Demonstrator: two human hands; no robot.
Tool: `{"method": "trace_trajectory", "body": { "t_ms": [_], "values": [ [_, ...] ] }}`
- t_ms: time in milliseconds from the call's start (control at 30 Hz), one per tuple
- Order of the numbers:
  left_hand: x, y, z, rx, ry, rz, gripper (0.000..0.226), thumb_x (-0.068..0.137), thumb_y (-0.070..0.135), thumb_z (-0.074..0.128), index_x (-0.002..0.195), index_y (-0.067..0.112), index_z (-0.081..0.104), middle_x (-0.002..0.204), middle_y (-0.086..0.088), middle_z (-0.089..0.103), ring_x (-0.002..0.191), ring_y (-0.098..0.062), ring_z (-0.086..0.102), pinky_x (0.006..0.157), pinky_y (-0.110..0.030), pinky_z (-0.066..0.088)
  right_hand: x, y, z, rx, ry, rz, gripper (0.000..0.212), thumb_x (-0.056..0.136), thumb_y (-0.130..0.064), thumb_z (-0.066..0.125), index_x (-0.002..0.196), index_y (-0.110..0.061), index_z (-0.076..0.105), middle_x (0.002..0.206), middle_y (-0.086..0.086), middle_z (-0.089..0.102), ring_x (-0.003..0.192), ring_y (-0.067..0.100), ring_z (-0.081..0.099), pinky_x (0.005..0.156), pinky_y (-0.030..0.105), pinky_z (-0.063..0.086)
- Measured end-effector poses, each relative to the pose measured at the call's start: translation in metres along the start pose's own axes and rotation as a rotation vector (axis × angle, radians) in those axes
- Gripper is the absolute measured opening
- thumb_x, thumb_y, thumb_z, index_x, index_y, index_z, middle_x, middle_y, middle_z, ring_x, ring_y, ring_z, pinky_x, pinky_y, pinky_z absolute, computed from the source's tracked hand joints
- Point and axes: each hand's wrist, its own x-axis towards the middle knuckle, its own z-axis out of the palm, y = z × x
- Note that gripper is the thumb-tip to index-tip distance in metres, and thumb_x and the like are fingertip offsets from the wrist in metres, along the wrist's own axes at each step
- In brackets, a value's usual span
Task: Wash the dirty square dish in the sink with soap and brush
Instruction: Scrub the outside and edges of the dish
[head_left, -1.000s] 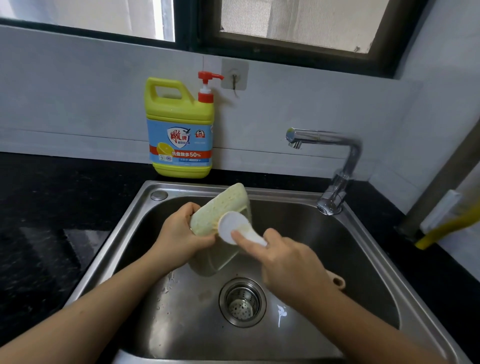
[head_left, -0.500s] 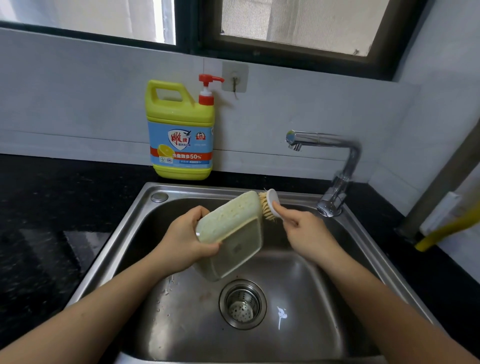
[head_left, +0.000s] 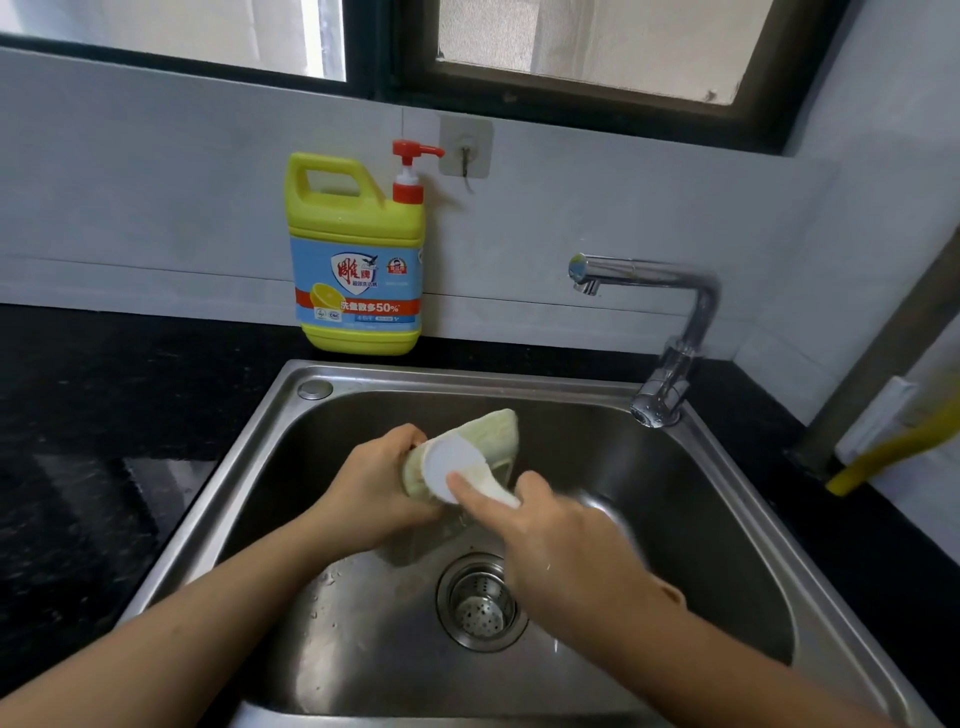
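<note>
The brush (head_left: 452, 470), gripped in the right hand (head_left: 566, 545), has swung back onto the dish (head_left: 491, 434) (clamped by the left hand (head_left: 371, 488)).

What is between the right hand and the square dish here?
The brush: the right hand grips its handle, and its white head lies against the square dish, which the left hand holds. Head view.
</note>
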Motion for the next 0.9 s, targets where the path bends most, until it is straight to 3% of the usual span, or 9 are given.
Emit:
{"method": "trace_trajectory", "body": {
  "t_ms": [100, 200, 267, 400, 533, 600, 667, 767, 900],
  "values": [
    [0.001, 0.000, 0.000, 0.028, 0.020, -0.015, 0.046, 0.048, 0.041, 0.069, 0.084, 0.018, 0.055, 0.081, 0.006, 0.060, 0.073, -0.007, 0.058, 0.056, -0.019, 0.044, 0.013, 0.024, -0.006, 0.049, -0.021, 0.159, 0.069, 0.090, -0.013, 0.041, 0.144, -0.050, 0.017, 0.084, 0.001, 0.029, 0.065, 0.026, 0.047, 0.059, 0.034, 0.032],
    [0.001, 0.001, 0.001, 0.035, 0.018, -0.018, 0.043, 0.052, 0.034, 0.071, 0.088, 0.015, 0.056, 0.084, 0.005, 0.060, 0.077, -0.010, 0.059, 0.057, -0.022, 0.046, 0.018, 0.039, -0.007, 0.141, -0.021, 0.269, 0.066, 0.096, -0.015, 0.034, 0.146, -0.048, 0.007, 0.087, 0.002, 0.030, 0.065, 0.023, 0.039, 0.063, 0.033, 0.033],
    [0.000, 0.003, 0.001, 0.019, 0.023, -0.031, 0.043, 0.050, 0.036, 0.071, 0.085, 0.015, 0.055, 0.081, 0.005, 0.060, 0.072, -0.008, 0.058, 0.056, -0.019, 0.044, 0.012, 0.027, -0.001, 0.136, 0.015, 0.204, 0.069, 0.092, -0.010, 0.039, 0.145, -0.048, 0.015, 0.085, 0.001, 0.031, 0.062, 0.023, 0.041, 0.058, 0.033, 0.035],
    [0.000, 0.003, 0.000, -0.044, 0.059, -0.061, 0.051, 0.044, 0.044, 0.069, 0.082, 0.012, 0.056, 0.075, 0.003, 0.060, 0.065, -0.009, 0.054, 0.053, -0.021, 0.043, 0.000, 0.009, 0.016, 0.004, 0.071, -0.024, 0.066, 0.067, -0.012, 0.046, 0.128, -0.035, 0.057, 0.064, 0.000, 0.040, 0.035, 0.016, 0.034, 0.035, 0.025, 0.021],
    [0.002, 0.004, -0.002, -0.067, 0.110, -0.109, 0.032, 0.062, 0.014, 0.081, 0.081, 0.011, 0.056, 0.076, 0.002, 0.057, 0.066, -0.008, 0.052, 0.051, -0.013, 0.040, 0.009, 0.034, 0.010, -0.021, 0.076, 0.146, 0.068, 0.074, -0.009, 0.057, 0.136, -0.038, 0.048, 0.072, 0.001, 0.034, 0.043, 0.023, 0.041, 0.040, 0.030, 0.029],
    [0.004, 0.005, -0.001, -0.106, 0.127, -0.126, 0.036, 0.056, 0.023, 0.078, 0.081, 0.010, 0.056, 0.075, 0.002, 0.057, 0.065, -0.007, 0.051, 0.050, -0.011, 0.040, 0.012, 0.043, 0.006, -0.025, 0.061, 0.214, 0.074, 0.075, -0.010, 0.064, 0.139, -0.040, 0.043, 0.076, 0.000, 0.030, 0.047, 0.022, 0.036, 0.045, 0.030, 0.028],
    [0.004, 0.007, -0.001, -0.147, 0.131, -0.151, 0.048, 0.046, 0.037, 0.071, 0.082, 0.009, 0.056, 0.074, 0.002, 0.057, 0.064, -0.007, 0.051, 0.049, -0.012, 0.041, 0.006, 0.034, 0.007, -0.021, 0.071, 0.115, 0.072, 0.061, -0.011, 0.070, 0.128, -0.035, 0.057, 0.068, -0.001, 0.032, 0.037, 0.019, 0.034, 0.037, 0.027, 0.024],
    [0.002, 0.006, -0.003, -0.181, 0.139, -0.147, 0.063, 0.037, 0.049, 0.065, 0.083, 0.007, 0.056, 0.075, -0.001, 0.059, 0.063, -0.008, 0.051, 0.048, -0.013, 0.041, -0.005, 0.019, 0.015, 0.050, 0.117, -0.100, 0.067, 0.059, -0.013, 0.053, 0.124, -0.031, 0.061, 0.063, 0.001, 0.042, 0.034, 0.016, 0.031, 0.030, 0.024, 0.027],
    [0.004, 0.003, -0.004, -0.178, 0.144, -0.164, 0.058, 0.040, 0.042, 0.067, 0.086, 0.007, 0.057, 0.082, -0.006, 0.062, 0.070, -0.015, 0.056, 0.056, -0.023, 0.044, 0.007, 0.034, 0.010, -0.012, 0.093, 0.085, 0.069, 0.064, -0.012, 0.065, 0.128, -0.036, 0.057, 0.069, -0.001, 0.030, 0.037, 0.019, 0.033, 0.038, 0.026, 0.023]
  ]
}}
